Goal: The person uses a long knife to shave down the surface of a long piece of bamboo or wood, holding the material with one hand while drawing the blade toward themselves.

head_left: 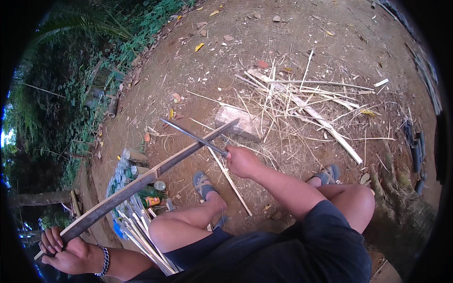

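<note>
My left hand (71, 253), at the lower left, is closed around the near end of a long split bamboo piece (115, 200). The bamboo slants up to the right, dark on one face and pale along its edge, with a node partway along. Its far end lies over or just above a wooden block (236, 123) on the ground. In my right hand (244, 162) is the handle of a long knife (184, 131). The blade points up and left and crosses the bamboo near its far end. Whether the edge touches or cuts into it, I cannot tell.
Pale bamboo strips and shavings (302, 101) are heaped beyond the block. Several bottles (134, 155) stand left of my sandalled foot (204, 184), near a bundle of thin strips (141, 231). Tree roots (401, 198) rise at the right, and green plants (108, 37) border the far left.
</note>
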`<state>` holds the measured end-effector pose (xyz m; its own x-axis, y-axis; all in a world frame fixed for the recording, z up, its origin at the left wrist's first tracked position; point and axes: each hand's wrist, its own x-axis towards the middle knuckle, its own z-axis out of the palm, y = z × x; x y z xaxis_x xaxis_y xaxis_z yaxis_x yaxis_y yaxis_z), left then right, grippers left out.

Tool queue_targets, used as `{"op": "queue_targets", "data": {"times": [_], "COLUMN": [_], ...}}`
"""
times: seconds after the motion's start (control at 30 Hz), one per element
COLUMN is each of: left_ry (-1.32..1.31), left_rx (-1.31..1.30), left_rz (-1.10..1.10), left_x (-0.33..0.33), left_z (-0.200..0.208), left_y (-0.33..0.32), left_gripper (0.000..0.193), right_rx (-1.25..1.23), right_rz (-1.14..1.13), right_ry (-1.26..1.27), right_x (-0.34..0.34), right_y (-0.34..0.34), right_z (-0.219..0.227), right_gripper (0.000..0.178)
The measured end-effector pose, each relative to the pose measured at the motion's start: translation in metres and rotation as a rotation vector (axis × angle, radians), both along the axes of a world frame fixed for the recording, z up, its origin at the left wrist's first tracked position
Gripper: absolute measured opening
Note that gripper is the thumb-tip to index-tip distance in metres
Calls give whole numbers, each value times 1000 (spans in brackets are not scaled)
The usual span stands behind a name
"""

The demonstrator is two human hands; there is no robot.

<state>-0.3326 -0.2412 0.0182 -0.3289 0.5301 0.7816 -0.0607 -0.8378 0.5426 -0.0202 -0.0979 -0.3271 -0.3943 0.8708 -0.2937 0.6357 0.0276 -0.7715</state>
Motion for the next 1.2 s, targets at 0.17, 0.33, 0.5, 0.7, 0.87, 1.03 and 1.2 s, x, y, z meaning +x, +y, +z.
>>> {"op": "queue_targets", "data": {"times": [0.17,0.33,0.5,0.7,0.87,1.03,1.2], "left_ry": [-14,-99,-50,-40,-35,17,89], "left_rx": [-18,-27,29,79,151,170,190], "left_rz": [18,76,52,-10,-9,-252,-405], "left_x": [-10,-17,-33,-5,0,23,40], "left_z": [6,-5,-14,-16,-22,-18,-26], "left_y": [-1,7,10,11,21,14,-1], "left_gripper": [56,53,53,51,40,43,42], "right_rx": [-259,-169,-311,-375,-168,35,189], "right_rz": [-367,-384,-398,-680,-659,-362,-101], "right_ry": [-21,-167,-27,496,286,360,361], "right_x": [37,69,48,25,11,-27,-47], "right_y": [28,42,23,-32,-58,-78,-85], "right_z": [-136,-189,-191,-186,-93,37,85], "right_gripper": [29,35,40,24,33,28,26]}}
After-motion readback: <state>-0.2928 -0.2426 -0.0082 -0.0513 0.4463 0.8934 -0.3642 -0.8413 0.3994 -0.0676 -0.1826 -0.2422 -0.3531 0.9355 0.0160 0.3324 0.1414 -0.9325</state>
